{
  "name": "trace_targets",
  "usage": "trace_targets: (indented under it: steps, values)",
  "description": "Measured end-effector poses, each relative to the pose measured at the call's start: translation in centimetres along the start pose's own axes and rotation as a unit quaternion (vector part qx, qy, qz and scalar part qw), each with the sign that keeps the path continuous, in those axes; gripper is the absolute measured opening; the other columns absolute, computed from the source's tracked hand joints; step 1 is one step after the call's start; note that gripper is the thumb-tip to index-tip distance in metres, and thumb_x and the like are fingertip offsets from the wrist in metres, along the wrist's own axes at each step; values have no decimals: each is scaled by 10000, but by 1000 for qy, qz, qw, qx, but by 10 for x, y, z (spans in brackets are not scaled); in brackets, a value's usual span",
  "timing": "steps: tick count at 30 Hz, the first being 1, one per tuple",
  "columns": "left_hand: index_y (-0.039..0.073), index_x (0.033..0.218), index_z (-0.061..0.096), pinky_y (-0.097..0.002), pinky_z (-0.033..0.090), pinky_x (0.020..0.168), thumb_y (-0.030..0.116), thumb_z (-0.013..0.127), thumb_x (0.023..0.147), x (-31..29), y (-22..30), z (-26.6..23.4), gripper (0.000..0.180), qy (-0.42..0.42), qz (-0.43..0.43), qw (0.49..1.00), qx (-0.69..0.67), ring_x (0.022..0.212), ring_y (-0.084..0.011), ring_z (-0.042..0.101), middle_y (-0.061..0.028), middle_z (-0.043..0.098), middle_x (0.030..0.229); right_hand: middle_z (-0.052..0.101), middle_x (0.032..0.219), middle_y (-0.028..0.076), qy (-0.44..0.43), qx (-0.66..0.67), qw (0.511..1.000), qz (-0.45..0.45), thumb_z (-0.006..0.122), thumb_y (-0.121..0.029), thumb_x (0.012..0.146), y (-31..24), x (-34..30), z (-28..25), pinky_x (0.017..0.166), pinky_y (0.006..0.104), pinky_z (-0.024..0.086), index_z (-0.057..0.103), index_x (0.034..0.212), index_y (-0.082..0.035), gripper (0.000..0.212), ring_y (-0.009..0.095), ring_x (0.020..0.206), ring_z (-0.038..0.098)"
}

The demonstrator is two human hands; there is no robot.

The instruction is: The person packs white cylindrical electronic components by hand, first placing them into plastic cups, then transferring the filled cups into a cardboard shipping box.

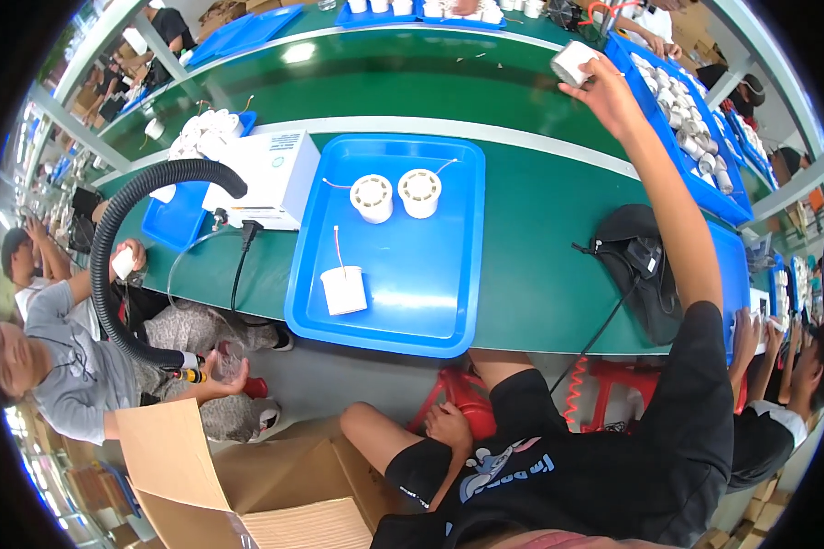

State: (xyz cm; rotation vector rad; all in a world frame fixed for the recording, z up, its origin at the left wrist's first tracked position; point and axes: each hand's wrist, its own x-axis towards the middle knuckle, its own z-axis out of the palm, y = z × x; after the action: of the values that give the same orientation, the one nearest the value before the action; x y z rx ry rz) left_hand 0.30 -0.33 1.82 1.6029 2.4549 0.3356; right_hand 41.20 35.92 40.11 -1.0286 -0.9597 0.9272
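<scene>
- Right hand [611, 84] was stretched far out over the green bench [540, 229], its fingers closed around a small white cylindrical part [572, 62] and holding it up beside the long blue tray [696, 174] packed with similar white pieces; the arm had to extend fully because that tray sat at the far right of the bench.
- Left hand [450, 426] was down below the bench edge, loosely curled against the red stool [471, 403] by the knee, gripping nothing that could be made out, seemingly as a brace while the other arm reached.
- Straight ahead lay a big blue tray [412, 302] holding three white spool-like parts: two [373, 197] [419, 191] side by side near its far edge, one [344, 289] near the front left, each with a thin wire lead.
- Left of the tray stood a white box-shaped machine [270, 174] with a black corrugated hose [124, 229] curving down off the bench.
- An open cardboard box [247, 485] sat on the floor at the lower left, within easy reach.
- Another seated person [59, 357] was at the left.
</scene>
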Motion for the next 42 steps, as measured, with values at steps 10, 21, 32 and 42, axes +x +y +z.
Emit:
trace_targets:
  steps: [10, 21, 32, 42]
  values:
    - [22, 746, 599, -498, 499, 649, 196, 519, 850, 7, 3, -6, 219, -1, 11, 1000, 16, 734, -382, 626, -188, 637, 781, 503, 1218, 168, 164, -34, 986, 18, 618, -112, 840, 52, 132, -91, 900, 514, 544, 490, 1207, 20, 411, 311, 1087, 540]
    - [44, 727, 581, -514, 453, 625, 195, 532, 845, 5, 1, 1, 198, 5, -3, 1000, 7, 731, -378, 600, -155, 611, 760, 495, 1208, 173, 217, -31, 975, 45, 604, -151, 826, 58, 192, -83, 879, 481, 554, 451, 1292, -56, 499, 319, 1080, 529]
    - [49, 747, 588, -519, 448, 643, 210, 531, 856, 8, -3, 4, 203, -12, 9, 1000, -21, 769, -373, 599, -164, 619, 786, 476, 1237, 221, 209, 42, 976, -37, 661, -59, 826, 68, 237, -81, 867, 550, 572, 416, 1296, 36, 539, 416, 1123, 513]
    - [29, 753, 612, -510, 463, 626, 210, 530, 842, 5, 2, 1, 217, 5, -16, 1000, -13, 743, -399, 601, -193, 622, 787, 433, 1368, 309, -20, -602, 797, -39, 598, -477, 879, 166, 105, 16, 1013, 423, 425, 435, 1322, 96, 742, 382, 1255, 465]
